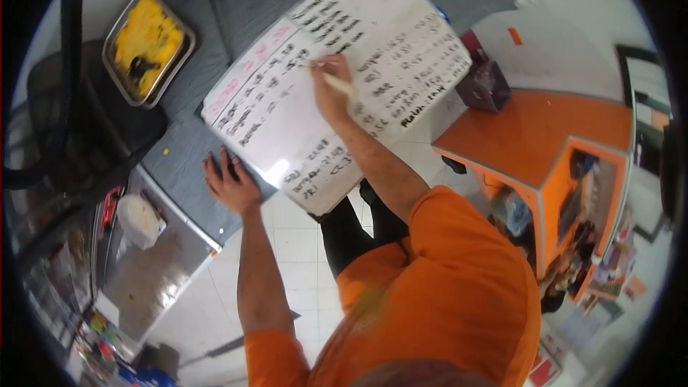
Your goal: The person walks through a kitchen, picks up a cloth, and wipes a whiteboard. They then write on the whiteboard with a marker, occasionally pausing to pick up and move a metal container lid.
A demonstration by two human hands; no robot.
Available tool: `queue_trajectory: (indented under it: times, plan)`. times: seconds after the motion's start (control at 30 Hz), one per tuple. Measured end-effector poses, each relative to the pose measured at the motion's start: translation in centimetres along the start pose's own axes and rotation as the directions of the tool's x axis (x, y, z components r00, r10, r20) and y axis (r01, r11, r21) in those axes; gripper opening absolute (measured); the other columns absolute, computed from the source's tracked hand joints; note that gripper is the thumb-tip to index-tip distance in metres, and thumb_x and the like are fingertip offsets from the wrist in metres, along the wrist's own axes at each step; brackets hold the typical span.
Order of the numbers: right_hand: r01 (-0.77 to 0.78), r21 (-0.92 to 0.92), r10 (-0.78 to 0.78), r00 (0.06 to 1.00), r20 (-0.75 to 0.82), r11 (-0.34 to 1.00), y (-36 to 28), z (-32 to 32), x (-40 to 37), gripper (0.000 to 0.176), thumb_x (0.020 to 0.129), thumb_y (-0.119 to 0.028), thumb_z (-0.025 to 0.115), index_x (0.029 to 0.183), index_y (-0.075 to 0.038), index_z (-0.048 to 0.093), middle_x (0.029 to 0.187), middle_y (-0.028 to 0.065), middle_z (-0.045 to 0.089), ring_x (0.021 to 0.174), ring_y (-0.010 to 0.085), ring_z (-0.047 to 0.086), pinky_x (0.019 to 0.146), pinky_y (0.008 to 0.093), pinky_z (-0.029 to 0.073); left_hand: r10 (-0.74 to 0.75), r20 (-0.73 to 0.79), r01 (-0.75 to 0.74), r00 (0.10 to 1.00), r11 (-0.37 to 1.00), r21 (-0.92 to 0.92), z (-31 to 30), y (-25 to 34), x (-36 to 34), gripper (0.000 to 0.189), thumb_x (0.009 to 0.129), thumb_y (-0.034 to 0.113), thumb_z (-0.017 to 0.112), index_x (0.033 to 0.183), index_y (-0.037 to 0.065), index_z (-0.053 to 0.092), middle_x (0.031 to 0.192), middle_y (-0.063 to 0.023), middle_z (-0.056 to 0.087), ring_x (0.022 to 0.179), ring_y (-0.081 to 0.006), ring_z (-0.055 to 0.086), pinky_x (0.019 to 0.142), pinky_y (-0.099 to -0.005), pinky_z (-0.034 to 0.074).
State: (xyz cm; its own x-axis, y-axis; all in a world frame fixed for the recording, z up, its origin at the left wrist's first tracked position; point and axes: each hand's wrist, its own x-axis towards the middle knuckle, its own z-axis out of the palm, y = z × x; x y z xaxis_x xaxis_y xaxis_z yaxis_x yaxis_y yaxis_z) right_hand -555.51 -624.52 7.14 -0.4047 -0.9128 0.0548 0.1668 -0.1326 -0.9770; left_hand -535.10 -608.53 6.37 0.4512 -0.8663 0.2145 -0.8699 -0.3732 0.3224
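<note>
A whiteboard covered in black handwriting, with a line of red writing along one side, lies tilted across the dark grey table. My right hand is closed around a pale marker over the middle of the board. The marker's tip end points at the handwritten lines. Just off the board's near left corner, my left hand rests on the tabletop with its fingers spread, holding nothing.
A metal tray of yellow food stands beyond the board to the left. An orange desk with a dark box is at the right. A white tub sits at the lower left.
</note>
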Motion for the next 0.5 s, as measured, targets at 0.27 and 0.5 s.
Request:
queue_trajectory:
  times: [0.27, 0.5]
  plan:
    - [0.312, -0.293, -0.145, 0.867, 0.476, 0.904, 0.2, -2.2, 2.9, 0.015, 0.076, -0.006, 0.072, 0.075, -0.002, 0.057, 0.060, 0.0053, 0.058, 0.053, 0.0071, 0.053, 0.048, 0.0225, 0.042, -0.003, 0.003, 0.003, 1.000, 0.998, 0.068, -0.1, 0.0, 0.0, 0.040, 0.095, 0.038, 0.046, 0.128, 0.019, 0.058, 0.142, -0.0084, 0.044, 0.136, -0.0264, 0.033, 0.110, -0.0466, 0.021]
    - [0.512, -0.331, -0.281, 0.789, 0.547, 0.793, 0.5, -3.0, 2.8, 0.024, 0.076, -0.005, 0.067, 0.067, -0.004, 0.045, 0.051, 0.0109, 0.051, 0.044, 0.0239, 0.055, 0.042, 0.0320, 0.042, -0.028, 0.013, 0.027, 1.000, 0.999, 0.035, 0.1, -0.1, -0.1, 0.040, 0.094, 0.037, 0.048, 0.127, 0.017, 0.059, 0.141, -0.0099, 0.044, 0.135, -0.0277, 0.033, 0.110, -0.0475, 0.021]
